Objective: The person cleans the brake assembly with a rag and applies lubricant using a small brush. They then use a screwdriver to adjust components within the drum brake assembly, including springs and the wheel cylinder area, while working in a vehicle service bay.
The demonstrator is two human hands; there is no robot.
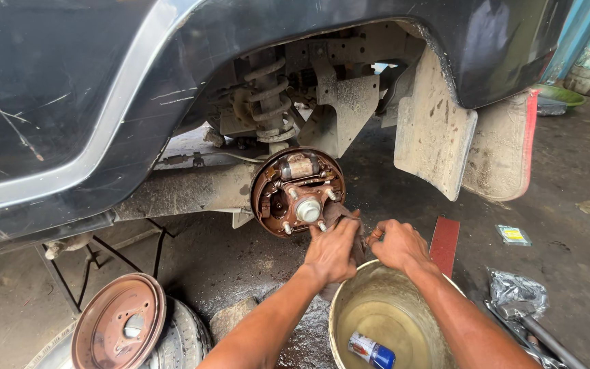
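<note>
Oil-stained concrete floor (568,260) spreads under a dark car body (69,82), raised with its wheel off. We see the rusty drum-brake assembly (298,193) exposed in the arch, its hub and studs bare, below the coil spring (266,96). Our left hand (333,250) and right hand (397,244) are both closed on a dark rag (339,213), bunched between them and touching the assembly's lower right edge, just above a grimy bucket (349,301) with a small can (371,350) inside. Lower left, the removed brake drum (119,322) rests on a wheel. A mud flap (434,130) hangs at right.
</note>
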